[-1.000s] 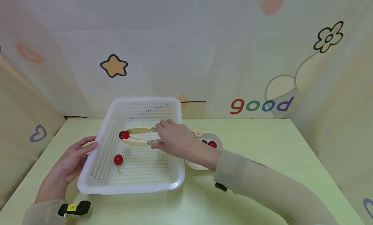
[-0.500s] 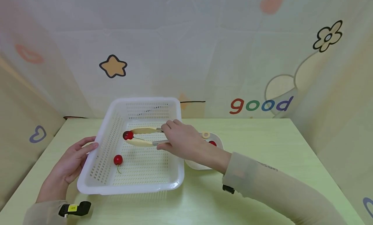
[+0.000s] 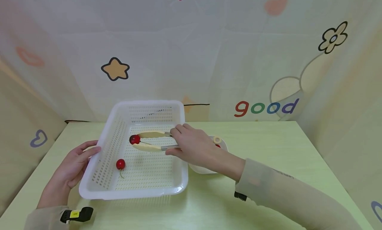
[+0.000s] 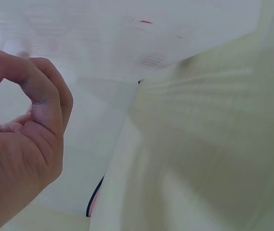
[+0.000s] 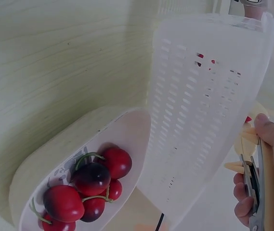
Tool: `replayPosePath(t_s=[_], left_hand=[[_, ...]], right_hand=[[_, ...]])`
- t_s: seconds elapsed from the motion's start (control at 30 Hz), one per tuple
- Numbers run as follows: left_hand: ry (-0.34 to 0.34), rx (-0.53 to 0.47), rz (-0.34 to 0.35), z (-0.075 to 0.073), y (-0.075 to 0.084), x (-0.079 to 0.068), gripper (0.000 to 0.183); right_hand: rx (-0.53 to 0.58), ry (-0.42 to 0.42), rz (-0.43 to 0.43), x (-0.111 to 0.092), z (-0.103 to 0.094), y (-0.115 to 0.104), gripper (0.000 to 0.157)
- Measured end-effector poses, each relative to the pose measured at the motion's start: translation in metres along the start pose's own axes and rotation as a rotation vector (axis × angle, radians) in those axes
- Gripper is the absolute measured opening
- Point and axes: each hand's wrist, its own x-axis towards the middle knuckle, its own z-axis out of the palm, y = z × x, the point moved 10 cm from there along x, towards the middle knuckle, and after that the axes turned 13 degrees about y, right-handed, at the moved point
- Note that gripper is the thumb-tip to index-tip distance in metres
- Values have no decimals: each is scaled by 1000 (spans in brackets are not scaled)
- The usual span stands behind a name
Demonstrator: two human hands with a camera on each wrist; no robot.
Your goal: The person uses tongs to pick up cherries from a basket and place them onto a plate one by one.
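My right hand [image 3: 195, 146] grips a pair of tongs [image 3: 153, 135] with cream tips and metal arms, reaching over the white perforated basket [image 3: 135, 193]. Between the tong tips is a dark-red cherry [image 3: 135, 139], its stem trailing to the right, above the basket floor. Another red cherry [image 3: 120, 164] with a green stem lies inside, toward the near left. At the basket's left rim my left hand [image 3: 73, 165] holds on, thumb on the edge; in the left wrist view the fingers of this hand [image 4: 31, 110] are curled beside the white wall.
A white dish [image 5: 64, 149] to the basket's right holds several cherries [image 5: 91, 179]; in the head view my right hand and forearm cover most of it. A patterned curtain [image 3: 197, 57] hangs behind the pale table [image 3: 262, 147].
My right hand has shifted slightly rightward and toward the dish, carrying the tongs and the cherry with it. The left hand, the basket and the other cherry stay put.
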Motion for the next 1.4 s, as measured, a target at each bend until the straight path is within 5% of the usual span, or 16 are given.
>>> replayPosePath(t_s=[1.4], left_hand=[[24, -4, -7, -3, 0, 1, 17]], right_hand=[[93, 75, 210, -55, -27, 66, 57]])
